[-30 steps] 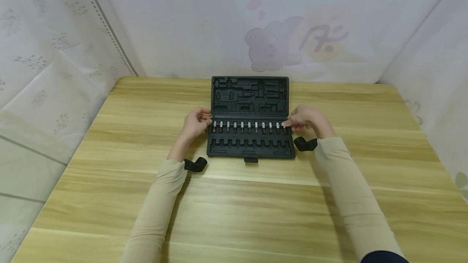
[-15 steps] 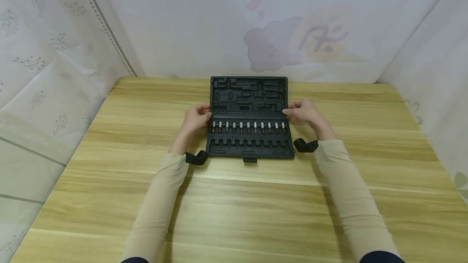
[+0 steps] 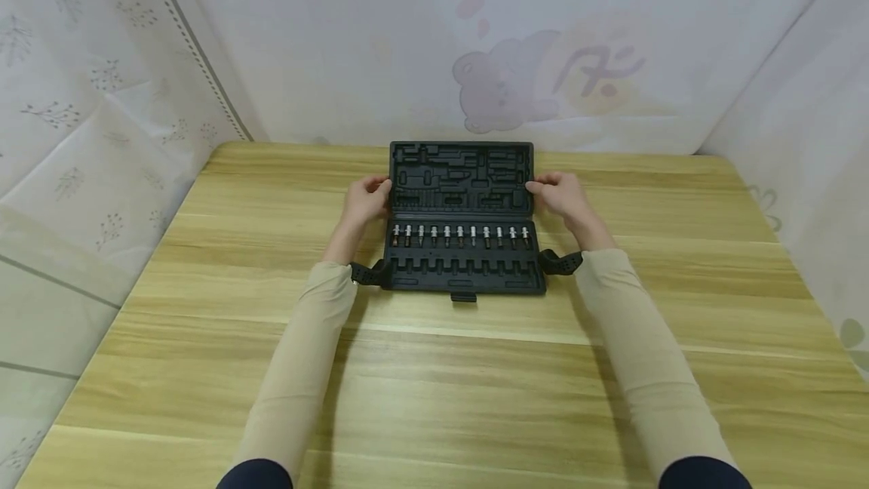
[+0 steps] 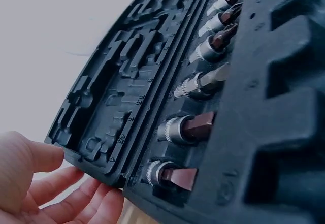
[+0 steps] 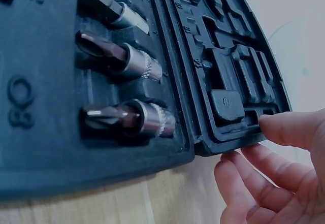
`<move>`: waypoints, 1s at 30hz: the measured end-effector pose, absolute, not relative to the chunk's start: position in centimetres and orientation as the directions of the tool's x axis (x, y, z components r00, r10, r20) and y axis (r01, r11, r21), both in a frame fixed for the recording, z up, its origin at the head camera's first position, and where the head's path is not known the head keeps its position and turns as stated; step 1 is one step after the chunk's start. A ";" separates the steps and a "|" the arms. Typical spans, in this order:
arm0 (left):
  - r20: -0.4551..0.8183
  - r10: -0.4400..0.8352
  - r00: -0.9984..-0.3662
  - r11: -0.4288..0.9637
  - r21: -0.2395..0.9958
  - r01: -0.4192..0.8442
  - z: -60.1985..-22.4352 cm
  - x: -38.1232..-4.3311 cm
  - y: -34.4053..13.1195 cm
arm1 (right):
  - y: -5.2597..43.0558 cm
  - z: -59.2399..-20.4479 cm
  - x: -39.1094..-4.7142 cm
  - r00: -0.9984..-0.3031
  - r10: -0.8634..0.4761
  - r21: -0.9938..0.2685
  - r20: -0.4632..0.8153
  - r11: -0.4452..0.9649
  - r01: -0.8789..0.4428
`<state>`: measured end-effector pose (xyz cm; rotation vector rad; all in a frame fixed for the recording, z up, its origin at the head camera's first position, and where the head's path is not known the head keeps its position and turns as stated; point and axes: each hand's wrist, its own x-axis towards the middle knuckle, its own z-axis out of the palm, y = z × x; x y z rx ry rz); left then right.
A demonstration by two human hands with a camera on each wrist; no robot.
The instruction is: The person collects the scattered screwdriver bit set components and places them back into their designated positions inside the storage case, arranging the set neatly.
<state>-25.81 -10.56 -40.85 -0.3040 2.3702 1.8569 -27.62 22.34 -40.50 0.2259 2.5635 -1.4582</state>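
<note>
A black plastic socket bit case (image 3: pixel 464 283) lies open on the wooden table, its moulded lid (image 3: pixel 463 178) raised at the back. Silver bit sockets (image 3: pixel 446 235) with brown or steel tips stand in one row in the base. At the lid's left edge my left hand (image 3: pixel 365 201) pinches the rim; in the left wrist view the thumb (image 4: pixel 48 155) is on the edge and the fingers go under it. Opposite, my right hand (image 3: pixel 565 198) grips the right edge, its thumb (image 5: pixel 287 127) on the inner rim and the other fingers behind.
The case stands near the back of the wooden table (image 3: pixel 475 391), close to a pale printed cloth backdrop (image 3: pixel 339 51). Black wrist cameras (image 3: pixel 561 262) sit beside the case's front corners. A latch (image 3: pixel 464 297) juts from the front edge.
Both hands have slid from the sides of the base, near the hinge, back and up along the lid's side edges. The right thumb has left the end bit. The lid looks unmoved.
</note>
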 end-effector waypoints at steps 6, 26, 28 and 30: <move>-0.228 -0.083 -0.970 0.164 0.957 -0.238 -40.7 -26.6 -10.4 | 22.2 -40.2 -27.9 -0.972 0.022 -0.855 -0.235 0.470 0.218; 0.046 0.034 -0.998 0.166 0.985 0.051 -41.0 -25.6 -11.9 | 24.1 -40.3 -26.4 -0.996 -0.095 -0.871 -0.005 0.490 -0.042; 0.084 0.055 -0.995 0.180 0.979 0.092 -40.9 -25.4 -12.1 | 24.3 -40.3 -26.0 -0.994 -0.104 -0.855 0.045 0.510 -0.092; 0.118 0.072 -0.990 0.182 0.975 0.130 -40.9 -25.2 -12.3 | 24.4 -40.4 -25.6 -0.986 -0.122 -0.837 0.111 0.524 -0.159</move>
